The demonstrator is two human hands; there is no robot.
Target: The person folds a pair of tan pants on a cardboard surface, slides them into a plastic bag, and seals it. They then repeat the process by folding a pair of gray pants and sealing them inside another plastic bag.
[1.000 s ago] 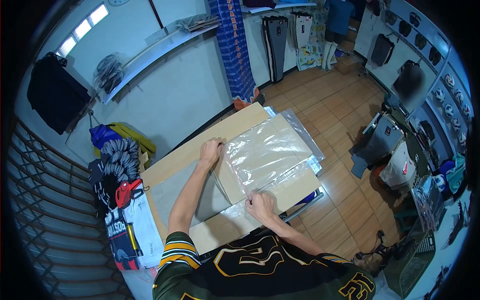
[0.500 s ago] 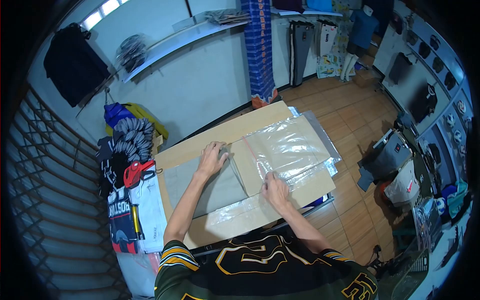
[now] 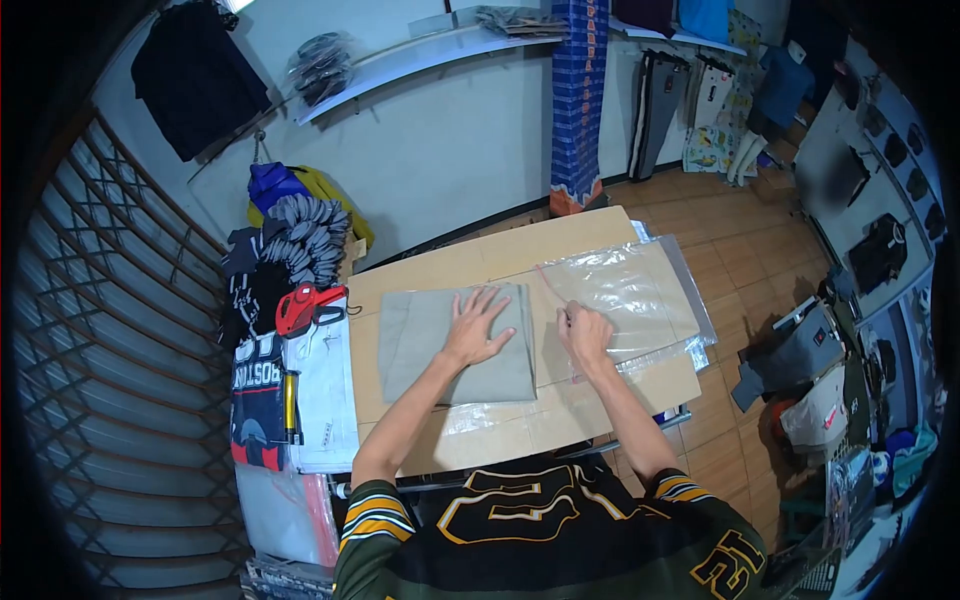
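Note:
A folded grey garment point(image 3: 415, 345) lies flat on a cardboard sheet point(image 3: 480, 440). My left hand point(image 3: 480, 328) rests palm down on its right half, fingers spread. To the right, a clear plastic bag point(image 3: 640, 290) with a reddish strip along its left edge is spread on the cardboard. At that left edge my right hand point(image 3: 586, 334) is closed, its fingers pinched on the plastic. A strip of bare cardboard separates garment and bag. The curled fingertips of my right hand are partly hidden.
Left of the cardboard lie a red tape dispenser point(image 3: 305, 308), a yellow-and-black tool point(image 3: 291, 405), a navy shirt point(image 3: 258, 385) and a pile of striped grey items point(image 3: 305, 235). A blue pillar point(image 3: 578, 110) stands behind. Clothes point(image 3: 800, 350) hang at the right.
My left hand has gone from the garment's upper right edge to flat on top of it. My right hand and the bag's edge are farther from the garment. The camera view has shifted.

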